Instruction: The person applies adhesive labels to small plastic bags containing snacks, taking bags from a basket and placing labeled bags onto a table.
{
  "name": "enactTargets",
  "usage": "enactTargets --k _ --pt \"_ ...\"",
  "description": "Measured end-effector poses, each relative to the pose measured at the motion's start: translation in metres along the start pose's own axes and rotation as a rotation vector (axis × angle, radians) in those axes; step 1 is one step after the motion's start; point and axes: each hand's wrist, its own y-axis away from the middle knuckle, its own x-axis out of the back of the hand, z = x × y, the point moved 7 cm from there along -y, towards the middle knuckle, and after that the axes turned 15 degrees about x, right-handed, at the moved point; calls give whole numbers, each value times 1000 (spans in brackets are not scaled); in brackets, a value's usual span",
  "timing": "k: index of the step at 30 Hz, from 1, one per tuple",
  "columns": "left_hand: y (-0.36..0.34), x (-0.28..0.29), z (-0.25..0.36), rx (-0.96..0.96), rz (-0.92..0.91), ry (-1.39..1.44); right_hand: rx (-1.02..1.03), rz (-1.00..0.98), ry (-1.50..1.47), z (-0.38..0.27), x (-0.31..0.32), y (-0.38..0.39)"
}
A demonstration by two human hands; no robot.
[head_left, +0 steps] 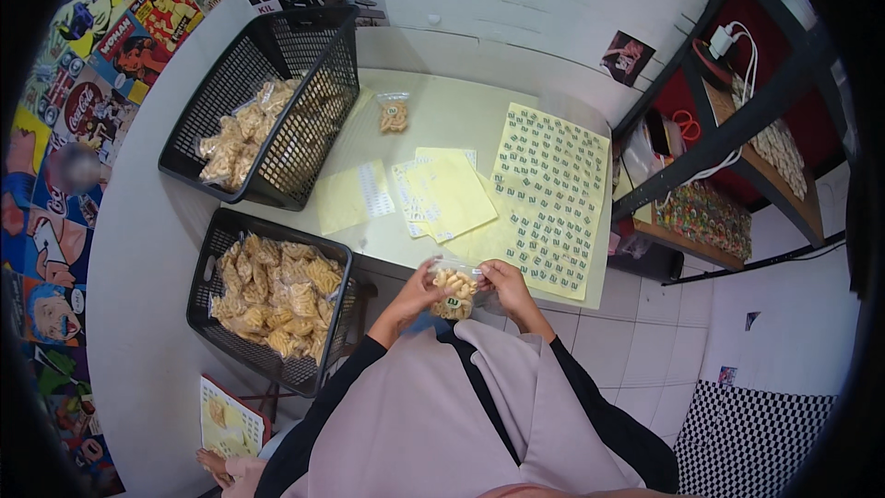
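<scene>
A small clear bag of pale twisted snacks with a dark printed sticker on its front is held upright in front of my body. My left hand grips the bag's left side. At its upper right corner, the fingers of my right hand pinch the clear top. Just beyond my hands lies a large yellow sheet of stickers with dark marks in rows. Overlapping yellow and white sheets lie left of it. Farther back, a single snack bag rests on the table.
Two black plastic baskets stand at the left: the far one and the near one hold many snack bags. At lower left, another person's hand is beside a sticker sheet. A dark-framed shelf stands at the right.
</scene>
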Motion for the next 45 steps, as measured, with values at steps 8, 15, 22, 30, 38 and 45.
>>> enactTargets --k 8,15,22,30,38,45 --pt "-28 64 30 52 192 -15 13 45 84 -5 -13 -60" --pt "-116 222 103 -200 653 -124 26 -40 222 -5 -26 -115" --pt "-195 272 211 -343 774 -227 -3 26 311 1 -23 -121" --pt "-277 230 259 -423 645 -294 -96 116 379 15 -9 -115" --pt "-226 173 342 -797 606 -559 -83 48 462 19 -15 -157" --pt "-103 149 552 -1147 540 -273 -27 -95 543 9 -41 -195"
